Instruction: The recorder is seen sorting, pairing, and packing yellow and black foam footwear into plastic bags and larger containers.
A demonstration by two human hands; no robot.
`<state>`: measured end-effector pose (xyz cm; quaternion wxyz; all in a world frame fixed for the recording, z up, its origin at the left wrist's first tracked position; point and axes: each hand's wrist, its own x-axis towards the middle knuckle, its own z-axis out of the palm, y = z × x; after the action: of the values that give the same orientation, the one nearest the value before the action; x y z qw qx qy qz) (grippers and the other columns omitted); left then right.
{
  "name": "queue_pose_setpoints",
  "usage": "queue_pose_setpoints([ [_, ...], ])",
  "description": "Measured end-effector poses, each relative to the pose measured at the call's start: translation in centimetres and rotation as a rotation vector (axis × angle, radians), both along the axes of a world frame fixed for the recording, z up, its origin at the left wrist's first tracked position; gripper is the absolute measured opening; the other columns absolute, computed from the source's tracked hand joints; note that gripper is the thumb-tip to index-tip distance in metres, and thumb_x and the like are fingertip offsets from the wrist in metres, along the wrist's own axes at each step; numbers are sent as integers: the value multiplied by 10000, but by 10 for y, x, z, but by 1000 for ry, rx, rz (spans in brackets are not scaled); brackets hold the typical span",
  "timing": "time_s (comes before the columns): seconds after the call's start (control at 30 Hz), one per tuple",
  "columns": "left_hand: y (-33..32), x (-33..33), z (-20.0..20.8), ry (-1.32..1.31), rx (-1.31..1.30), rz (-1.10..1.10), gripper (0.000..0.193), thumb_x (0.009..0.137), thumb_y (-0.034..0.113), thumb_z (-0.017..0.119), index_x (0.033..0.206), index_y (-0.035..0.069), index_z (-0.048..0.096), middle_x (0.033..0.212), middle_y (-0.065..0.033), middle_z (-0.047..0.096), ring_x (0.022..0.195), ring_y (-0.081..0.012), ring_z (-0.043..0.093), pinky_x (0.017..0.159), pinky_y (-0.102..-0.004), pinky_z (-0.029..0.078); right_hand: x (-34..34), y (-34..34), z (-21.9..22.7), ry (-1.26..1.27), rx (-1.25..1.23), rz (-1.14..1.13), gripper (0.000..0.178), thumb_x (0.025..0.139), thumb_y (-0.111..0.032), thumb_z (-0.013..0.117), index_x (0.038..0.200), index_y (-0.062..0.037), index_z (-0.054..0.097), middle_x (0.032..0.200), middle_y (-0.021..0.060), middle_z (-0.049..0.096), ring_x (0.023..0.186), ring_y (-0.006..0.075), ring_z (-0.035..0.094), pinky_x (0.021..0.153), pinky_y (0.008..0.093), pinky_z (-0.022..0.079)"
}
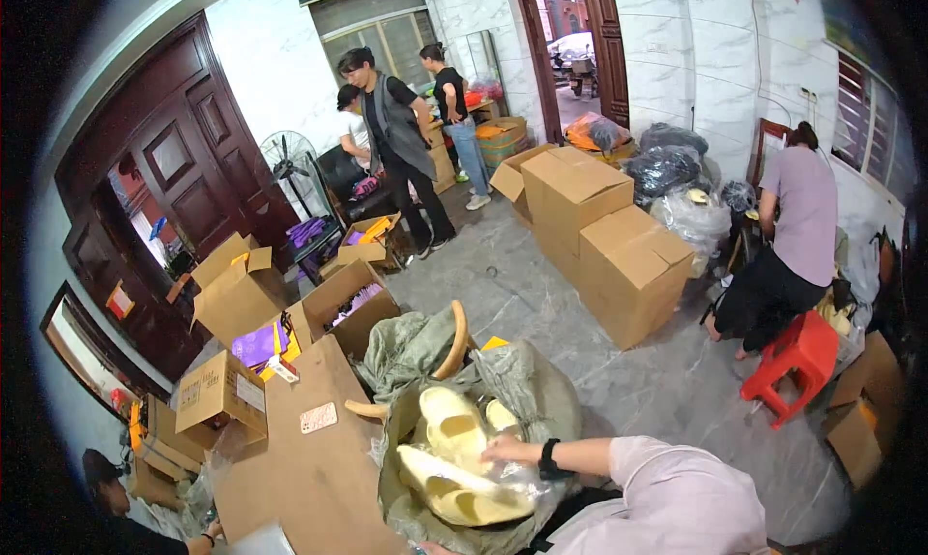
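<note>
A big grey-green woven sack [561, 391] stands in front of me with its mouth spread. Inside lie several pale yellow slippers [452, 422], with clear plastic around some of them. My right hand [507, 450], wearing a black wristband, reaches into the sack from the right; its fingers are closed at the edge of the upper slipper. Only a sliver of my left hand [437, 549] shows at the lower edge, near the table, and its fingers are hidden. Two curved tan handle-like pieces [452, 342] stick out beside the sack's mouth.
A brown table [314, 478] on the left carries a phone [318, 417] and a carton [221, 398]. A co-worker [116, 502] sits at its far left. Tall cartons [633, 275] stand ahead; a red stool [793, 366] and another person [797, 207] are at the right. More people stand at the back.
</note>
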<state>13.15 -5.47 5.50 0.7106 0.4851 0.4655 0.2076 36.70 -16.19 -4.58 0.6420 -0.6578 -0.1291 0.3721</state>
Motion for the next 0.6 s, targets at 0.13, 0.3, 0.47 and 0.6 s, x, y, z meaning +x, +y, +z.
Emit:
queue_pose_setpoints([
  [0.13,-14,6,22,160,142,-54,537,980,387,305,1280,-54,367,1132,-176,513,803,-192,518,617,-289,458,51,-2,-71,234,-139,-232,177,826,-190,580,790,-19,611,663,93,565,579,177,539,505,363,412],
  [0.3,-20,11,18,72,89,-9,658,960,459,325,1407,4,165,1337,-179,382,1182,-252,397,898,-366,420,9,19,-66,-392,-415,277,264,781,-213,559,781,47,604,668,165,590,594,242,548,547,382,441],
  [0.47,1,11,-8,10,10,64,714,941,496,335,1417,11,117,1450,-145,201,1262,-322,318,983,-415,366,12,8,-80,-475,109,45,333,846,-270,586,1086,-39,589,877,75,638,694,173,559,593,355,458],
  [0.6,-8,20,-15,199,414,160,404,917,203,494,1218,-59,435,1239,-216,498,1071,-305,521,891,-341,412,44,5,-69,-31,-214,262,417,794,-308,667,1081,-18,578,983,64,630,823,156,576,727,325,474],
])
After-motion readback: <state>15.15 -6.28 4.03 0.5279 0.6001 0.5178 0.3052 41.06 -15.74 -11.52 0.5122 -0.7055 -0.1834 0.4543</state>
